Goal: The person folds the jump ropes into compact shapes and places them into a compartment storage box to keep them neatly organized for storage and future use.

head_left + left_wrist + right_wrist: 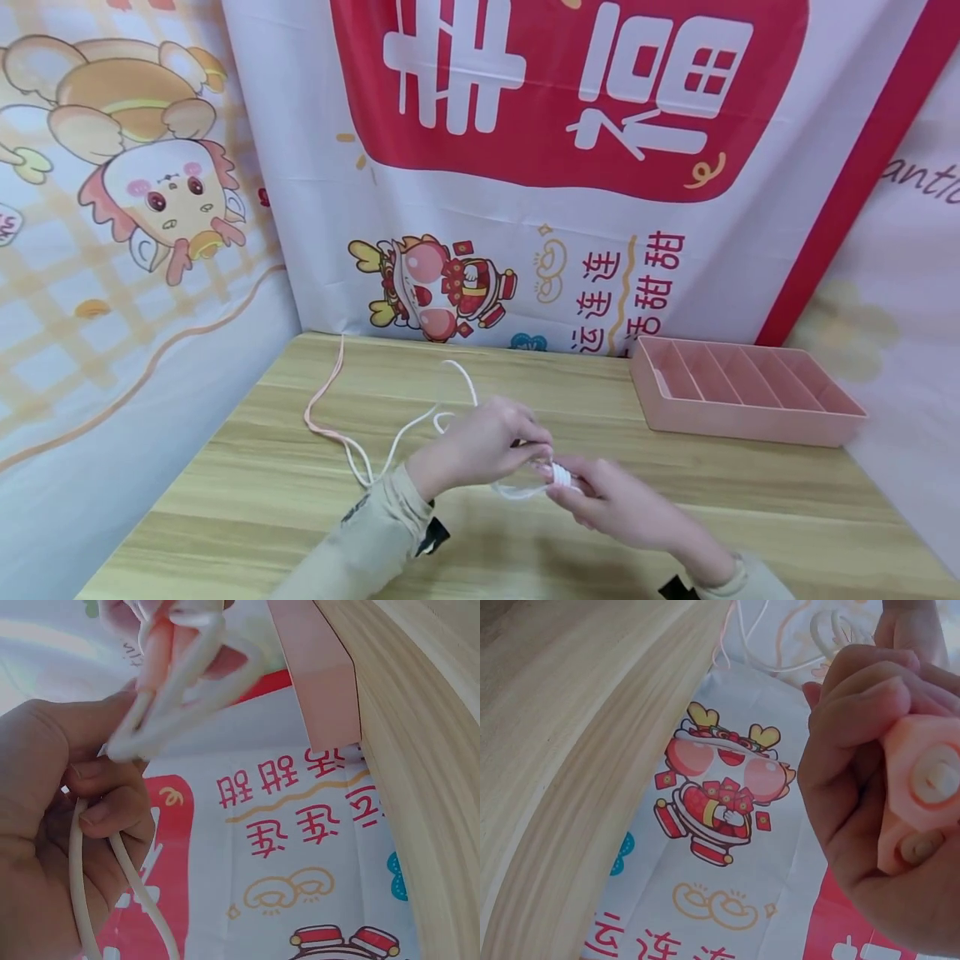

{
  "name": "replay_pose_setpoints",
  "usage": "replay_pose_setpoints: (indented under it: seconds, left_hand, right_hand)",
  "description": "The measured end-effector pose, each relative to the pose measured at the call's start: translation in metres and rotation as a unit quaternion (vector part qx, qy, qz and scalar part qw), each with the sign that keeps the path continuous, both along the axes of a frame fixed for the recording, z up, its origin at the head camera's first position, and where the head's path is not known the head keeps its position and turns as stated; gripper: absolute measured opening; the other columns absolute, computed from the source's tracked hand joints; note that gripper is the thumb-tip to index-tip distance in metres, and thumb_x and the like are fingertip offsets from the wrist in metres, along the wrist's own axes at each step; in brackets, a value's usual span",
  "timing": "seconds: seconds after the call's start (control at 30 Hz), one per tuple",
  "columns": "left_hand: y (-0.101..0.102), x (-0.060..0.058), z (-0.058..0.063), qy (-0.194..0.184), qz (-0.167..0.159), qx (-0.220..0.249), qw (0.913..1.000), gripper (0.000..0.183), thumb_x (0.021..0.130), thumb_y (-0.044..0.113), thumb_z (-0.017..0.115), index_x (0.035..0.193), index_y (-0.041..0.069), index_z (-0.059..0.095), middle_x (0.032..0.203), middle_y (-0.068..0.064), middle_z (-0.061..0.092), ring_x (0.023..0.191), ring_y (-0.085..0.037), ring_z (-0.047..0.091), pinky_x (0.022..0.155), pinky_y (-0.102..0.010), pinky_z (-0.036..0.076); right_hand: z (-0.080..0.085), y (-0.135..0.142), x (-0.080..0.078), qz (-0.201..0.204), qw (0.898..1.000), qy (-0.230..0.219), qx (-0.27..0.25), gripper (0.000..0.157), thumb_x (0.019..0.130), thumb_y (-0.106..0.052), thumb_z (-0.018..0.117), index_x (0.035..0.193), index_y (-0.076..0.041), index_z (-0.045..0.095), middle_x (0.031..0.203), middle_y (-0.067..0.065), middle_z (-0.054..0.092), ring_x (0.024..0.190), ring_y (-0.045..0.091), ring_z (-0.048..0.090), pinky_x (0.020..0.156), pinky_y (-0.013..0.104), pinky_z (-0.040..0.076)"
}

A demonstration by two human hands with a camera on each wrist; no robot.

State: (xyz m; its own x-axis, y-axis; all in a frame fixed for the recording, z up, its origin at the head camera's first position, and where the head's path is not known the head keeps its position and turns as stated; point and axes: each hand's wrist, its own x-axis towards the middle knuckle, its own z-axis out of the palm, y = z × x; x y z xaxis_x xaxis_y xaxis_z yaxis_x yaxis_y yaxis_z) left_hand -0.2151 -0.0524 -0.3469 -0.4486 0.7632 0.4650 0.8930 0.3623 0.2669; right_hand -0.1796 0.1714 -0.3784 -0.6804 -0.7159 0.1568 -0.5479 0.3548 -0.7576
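Note:
My right hand (626,508) grips two pink skipping-rope handles (904,769) side by side; their blunt ends with round pale inserts face the right wrist view. White cord (561,475) is wound in several turns around the handles. At the other end of the bundle, my left hand (487,442) pinches the cord, which also runs between its curled fingers in the left wrist view. Blurred there is a white cord loop (187,682) beside a pink handle tip (156,656). Loose cord (401,437) trails leftward over the table, with a pink stretch (318,425) near its far end.
A pink box (750,421) with several narrow compartments stands at the back right of the wooden table (247,508). Behind the table hangs a printed cloth (300,208) with red and white characters; another patterned cloth (150,333) covers the left side.

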Motion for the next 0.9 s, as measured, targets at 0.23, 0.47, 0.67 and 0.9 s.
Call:
replay_pose_setpoints:
  seconds: [0.23,0.47,0.67,0.9]
  left_hand:
    - [0.010,0.010,-0.004,0.047,0.017,0.032,0.9982,0.006,0.090,0.008,0.073,0.094,0.008,0.078,0.081,0.003,0.065,0.072,0.000,0.056,0.067,-0.008,0.044]
    - [0.019,0.015,-0.010,0.131,0.021,0.084,0.9877,0.012,0.089,0.007,0.073,0.101,0.005,0.077,0.085,-0.001,0.063,0.073,-0.007,0.057,0.067,-0.010,0.045]
    - [0.023,0.015,-0.012,0.108,0.022,0.170,0.9792,0.017,0.088,0.002,0.073,0.105,0.000,0.075,0.087,-0.004,0.063,0.074,-0.008,0.058,0.067,-0.009,0.045]
    - [0.029,0.015,-0.011,0.064,0.015,0.248,0.9666,0.016,0.088,0.001,0.072,0.104,-0.001,0.075,0.092,-0.002,0.068,0.079,-0.003,0.058,0.066,-0.011,0.048]
  right_hand:
    - [-0.001,-0.003,0.001,-0.056,0.998,0.020,0.004,0.017,0.103,-0.027,0.055,0.113,-0.015,0.060,0.059,-0.011,0.050,0.047,0.002,0.046,0.040,0.021,0.038]
    - [-0.002,-0.001,-0.001,-0.100,0.993,-0.022,-0.050,0.027,0.104,-0.027,0.052,0.128,-0.015,0.057,0.055,-0.008,0.047,0.043,0.005,0.041,0.038,0.021,0.033]
    - [0.004,-0.001,-0.002,-0.147,0.984,-0.031,-0.090,0.029,0.103,-0.029,0.054,0.126,-0.013,0.058,0.056,-0.001,0.050,0.043,0.008,0.044,0.035,0.022,0.037]
    - [0.008,0.000,-0.002,-0.190,0.975,-0.031,-0.108,0.023,0.102,-0.036,0.055,0.117,-0.020,0.061,0.054,0.001,0.051,0.041,0.010,0.043,0.034,0.026,0.038]
